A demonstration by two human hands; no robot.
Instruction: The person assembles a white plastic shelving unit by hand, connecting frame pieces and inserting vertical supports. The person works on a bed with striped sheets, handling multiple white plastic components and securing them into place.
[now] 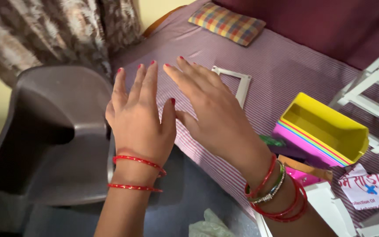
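My left hand (139, 116) is held flat, fingers stretched out and close together, over the edge of a bed with a purple striped sheet (281, 61). My right hand (209, 109) is also flat and spread beside it, fingers pointing up-left, partly covering a white angled plastic frame piece (241, 83) on the sheet. Both hands hold nothing. Red bangles circle both wrists. To the right of my right hand lies a yellow box (325, 127) with rainbow-striped sides.
A dark grey plastic chair (44, 131) stands at the left. A checked cushion (227, 23) lies at the far end of the bed. A white rack frame (373, 96), white plastic parts (330, 206), a printed paper bag (369, 188) and crumpled plastic (209, 226) surround it.
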